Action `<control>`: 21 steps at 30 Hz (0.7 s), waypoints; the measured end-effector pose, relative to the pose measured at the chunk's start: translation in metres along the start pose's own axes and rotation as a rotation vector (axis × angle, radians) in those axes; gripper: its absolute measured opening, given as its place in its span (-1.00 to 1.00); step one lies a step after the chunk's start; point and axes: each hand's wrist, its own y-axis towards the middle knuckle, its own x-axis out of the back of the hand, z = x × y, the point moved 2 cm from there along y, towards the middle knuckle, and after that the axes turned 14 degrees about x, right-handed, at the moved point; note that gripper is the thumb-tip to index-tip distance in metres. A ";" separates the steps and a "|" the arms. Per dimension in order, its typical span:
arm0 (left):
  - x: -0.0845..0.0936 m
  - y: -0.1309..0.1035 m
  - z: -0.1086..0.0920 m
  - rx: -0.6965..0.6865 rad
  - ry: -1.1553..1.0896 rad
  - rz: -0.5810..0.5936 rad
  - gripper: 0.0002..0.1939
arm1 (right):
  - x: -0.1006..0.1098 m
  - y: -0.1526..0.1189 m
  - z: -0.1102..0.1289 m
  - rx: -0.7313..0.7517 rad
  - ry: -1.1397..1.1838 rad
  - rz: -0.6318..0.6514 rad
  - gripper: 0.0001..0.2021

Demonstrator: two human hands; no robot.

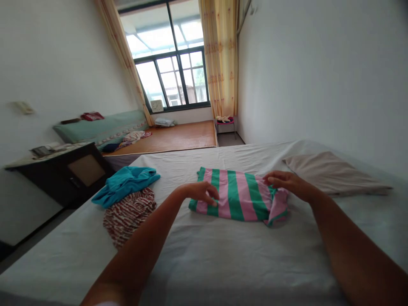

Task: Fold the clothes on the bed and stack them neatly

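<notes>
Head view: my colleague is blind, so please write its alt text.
A person's left hand and right hand are near opposite ends of a folded pink and green striped cloth on a pale sheet. Crumpled blue cloth and brown-white patterned cloth lie left; flat beige cloth lies right.

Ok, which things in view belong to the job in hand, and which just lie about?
In the job:
green-and-pink striped cloth
left hand, over its left part
right hand, at its right end

Apparently just lying about:
turquoise cloth
patterned cloth
beige pillow
clock
</notes>
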 end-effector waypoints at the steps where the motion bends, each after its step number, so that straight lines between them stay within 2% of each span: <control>1: -0.005 -0.010 0.006 -0.015 0.092 0.016 -0.70 | -0.003 -0.003 0.005 0.019 -0.032 0.167 -0.56; 2: -0.009 -0.019 0.012 -0.028 0.163 -0.011 -0.67 | -0.005 -0.007 0.009 0.035 -0.075 0.293 -0.54; 4: -0.013 -0.031 0.022 -0.039 0.251 -0.125 -0.66 | -0.006 -0.013 0.010 0.048 -0.181 0.424 -0.40; 8: -0.015 -0.037 0.043 0.003 0.330 -0.333 -0.81 | 0.002 -0.021 -0.004 0.021 -0.342 0.458 -0.22; 11: -0.009 -0.037 0.051 0.086 0.260 -0.502 -0.89 | 0.008 -0.022 -0.013 0.016 -0.334 0.469 -0.26; 13: -0.004 -0.040 0.051 0.115 0.121 -0.583 -0.92 | 0.008 -0.021 -0.014 0.031 -0.308 0.450 -0.34; 16: 0.006 -0.048 0.046 0.040 -0.167 -0.616 -0.89 | 0.004 -0.017 -0.008 0.040 -0.286 0.358 -0.52; 18: 0.010 -0.057 0.042 -0.025 -0.338 -0.580 -0.84 | 0.003 -0.018 0.000 0.033 -0.231 0.296 -0.57; 21: 0.014 -0.072 0.035 -0.095 -0.607 -0.491 -0.76 | 0.003 -0.025 0.016 0.031 0.008 0.246 -0.60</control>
